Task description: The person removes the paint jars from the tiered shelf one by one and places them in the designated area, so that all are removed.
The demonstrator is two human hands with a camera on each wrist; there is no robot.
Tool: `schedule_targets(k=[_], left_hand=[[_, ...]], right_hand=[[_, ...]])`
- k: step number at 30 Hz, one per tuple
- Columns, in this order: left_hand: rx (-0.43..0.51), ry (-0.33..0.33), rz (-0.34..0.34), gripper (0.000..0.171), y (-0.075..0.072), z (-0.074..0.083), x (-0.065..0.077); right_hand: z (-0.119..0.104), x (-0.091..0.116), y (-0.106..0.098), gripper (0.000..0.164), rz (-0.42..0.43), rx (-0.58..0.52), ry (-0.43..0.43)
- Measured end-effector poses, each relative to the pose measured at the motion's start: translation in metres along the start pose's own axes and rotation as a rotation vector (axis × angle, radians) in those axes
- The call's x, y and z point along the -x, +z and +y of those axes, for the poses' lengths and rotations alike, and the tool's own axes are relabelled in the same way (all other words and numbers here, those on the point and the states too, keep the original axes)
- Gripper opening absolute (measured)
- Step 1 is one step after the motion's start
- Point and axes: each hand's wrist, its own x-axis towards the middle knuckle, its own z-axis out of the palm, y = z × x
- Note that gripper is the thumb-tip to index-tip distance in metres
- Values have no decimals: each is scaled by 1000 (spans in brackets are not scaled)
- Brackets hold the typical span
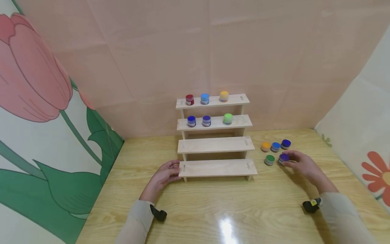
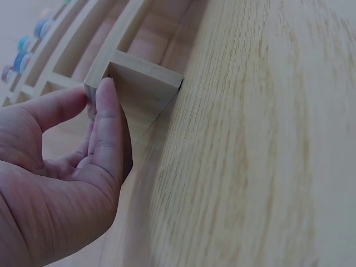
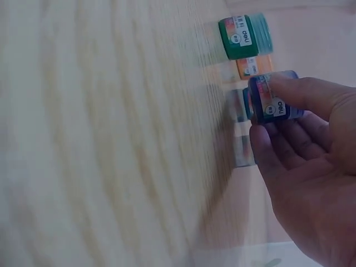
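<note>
A wooden four-step display rack (image 1: 217, 168) stands on the table. My left hand (image 1: 167, 173) is at the left end of its lowest step; in the left wrist view, thumb and finger pinch the corner of that board (image 2: 95, 83). Right of the rack, my right hand (image 1: 300, 164) holds a purple paint jar (image 1: 283, 158) between thumb and fingers. The right wrist view shows the jar (image 3: 272, 99) just off the wood, its label facing the camera. Close by are a green jar (image 1: 269, 160), an orange jar (image 1: 265, 146), a blue jar (image 1: 275, 147) and a dark blue jar (image 1: 285, 144).
On the top step sit a red jar (image 1: 190, 100), a light blue jar (image 1: 204, 99) and a yellow jar (image 1: 224, 96). The second step bears a blue jar (image 1: 191, 121), a violet jar (image 1: 206, 121) and a light green jar (image 1: 228, 119). A pink backdrop (image 1: 158, 67) hangs behind the table.
</note>
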Motion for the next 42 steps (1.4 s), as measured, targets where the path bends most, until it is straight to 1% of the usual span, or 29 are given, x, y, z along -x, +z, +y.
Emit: schedule_targets(k=[5, 13, 18, 24, 27, 30, 34, 38, 42], left_hand=[[7, -1, 3, 56, 1, 0, 0], [4, 3, -1, 56, 3, 1, 1], [-8, 3, -4, 57, 3, 1, 0], [-3, 5, 6, 56, 2, 1, -1], [-3, 10, 10, 56, 2, 1, -1], [-2, 5, 16, 56, 2, 1, -1], [-2, 2, 16, 57, 2, 0, 0], [-11, 10, 14, 57, 1, -1, 0], [-15, 7, 20, 57, 2, -1, 1]], right_hand=[[1, -5, -1, 65, -15, 3, 9], [5, -9, 2, 58, 13, -12, -23], [8, -10, 2, 56, 16, -26, -41], [6, -11, 1, 60, 12, -16, -27], [1, -10, -2, 62, 11, -4, -21], [-8, -10, -6, 63, 31, 27, -3], [-26, -10, -12, 60, 82, 31, -8], [-53, -11, -18, 62, 99, 16, -35], [-87, -15, -22, 64, 98, -5, -62]])
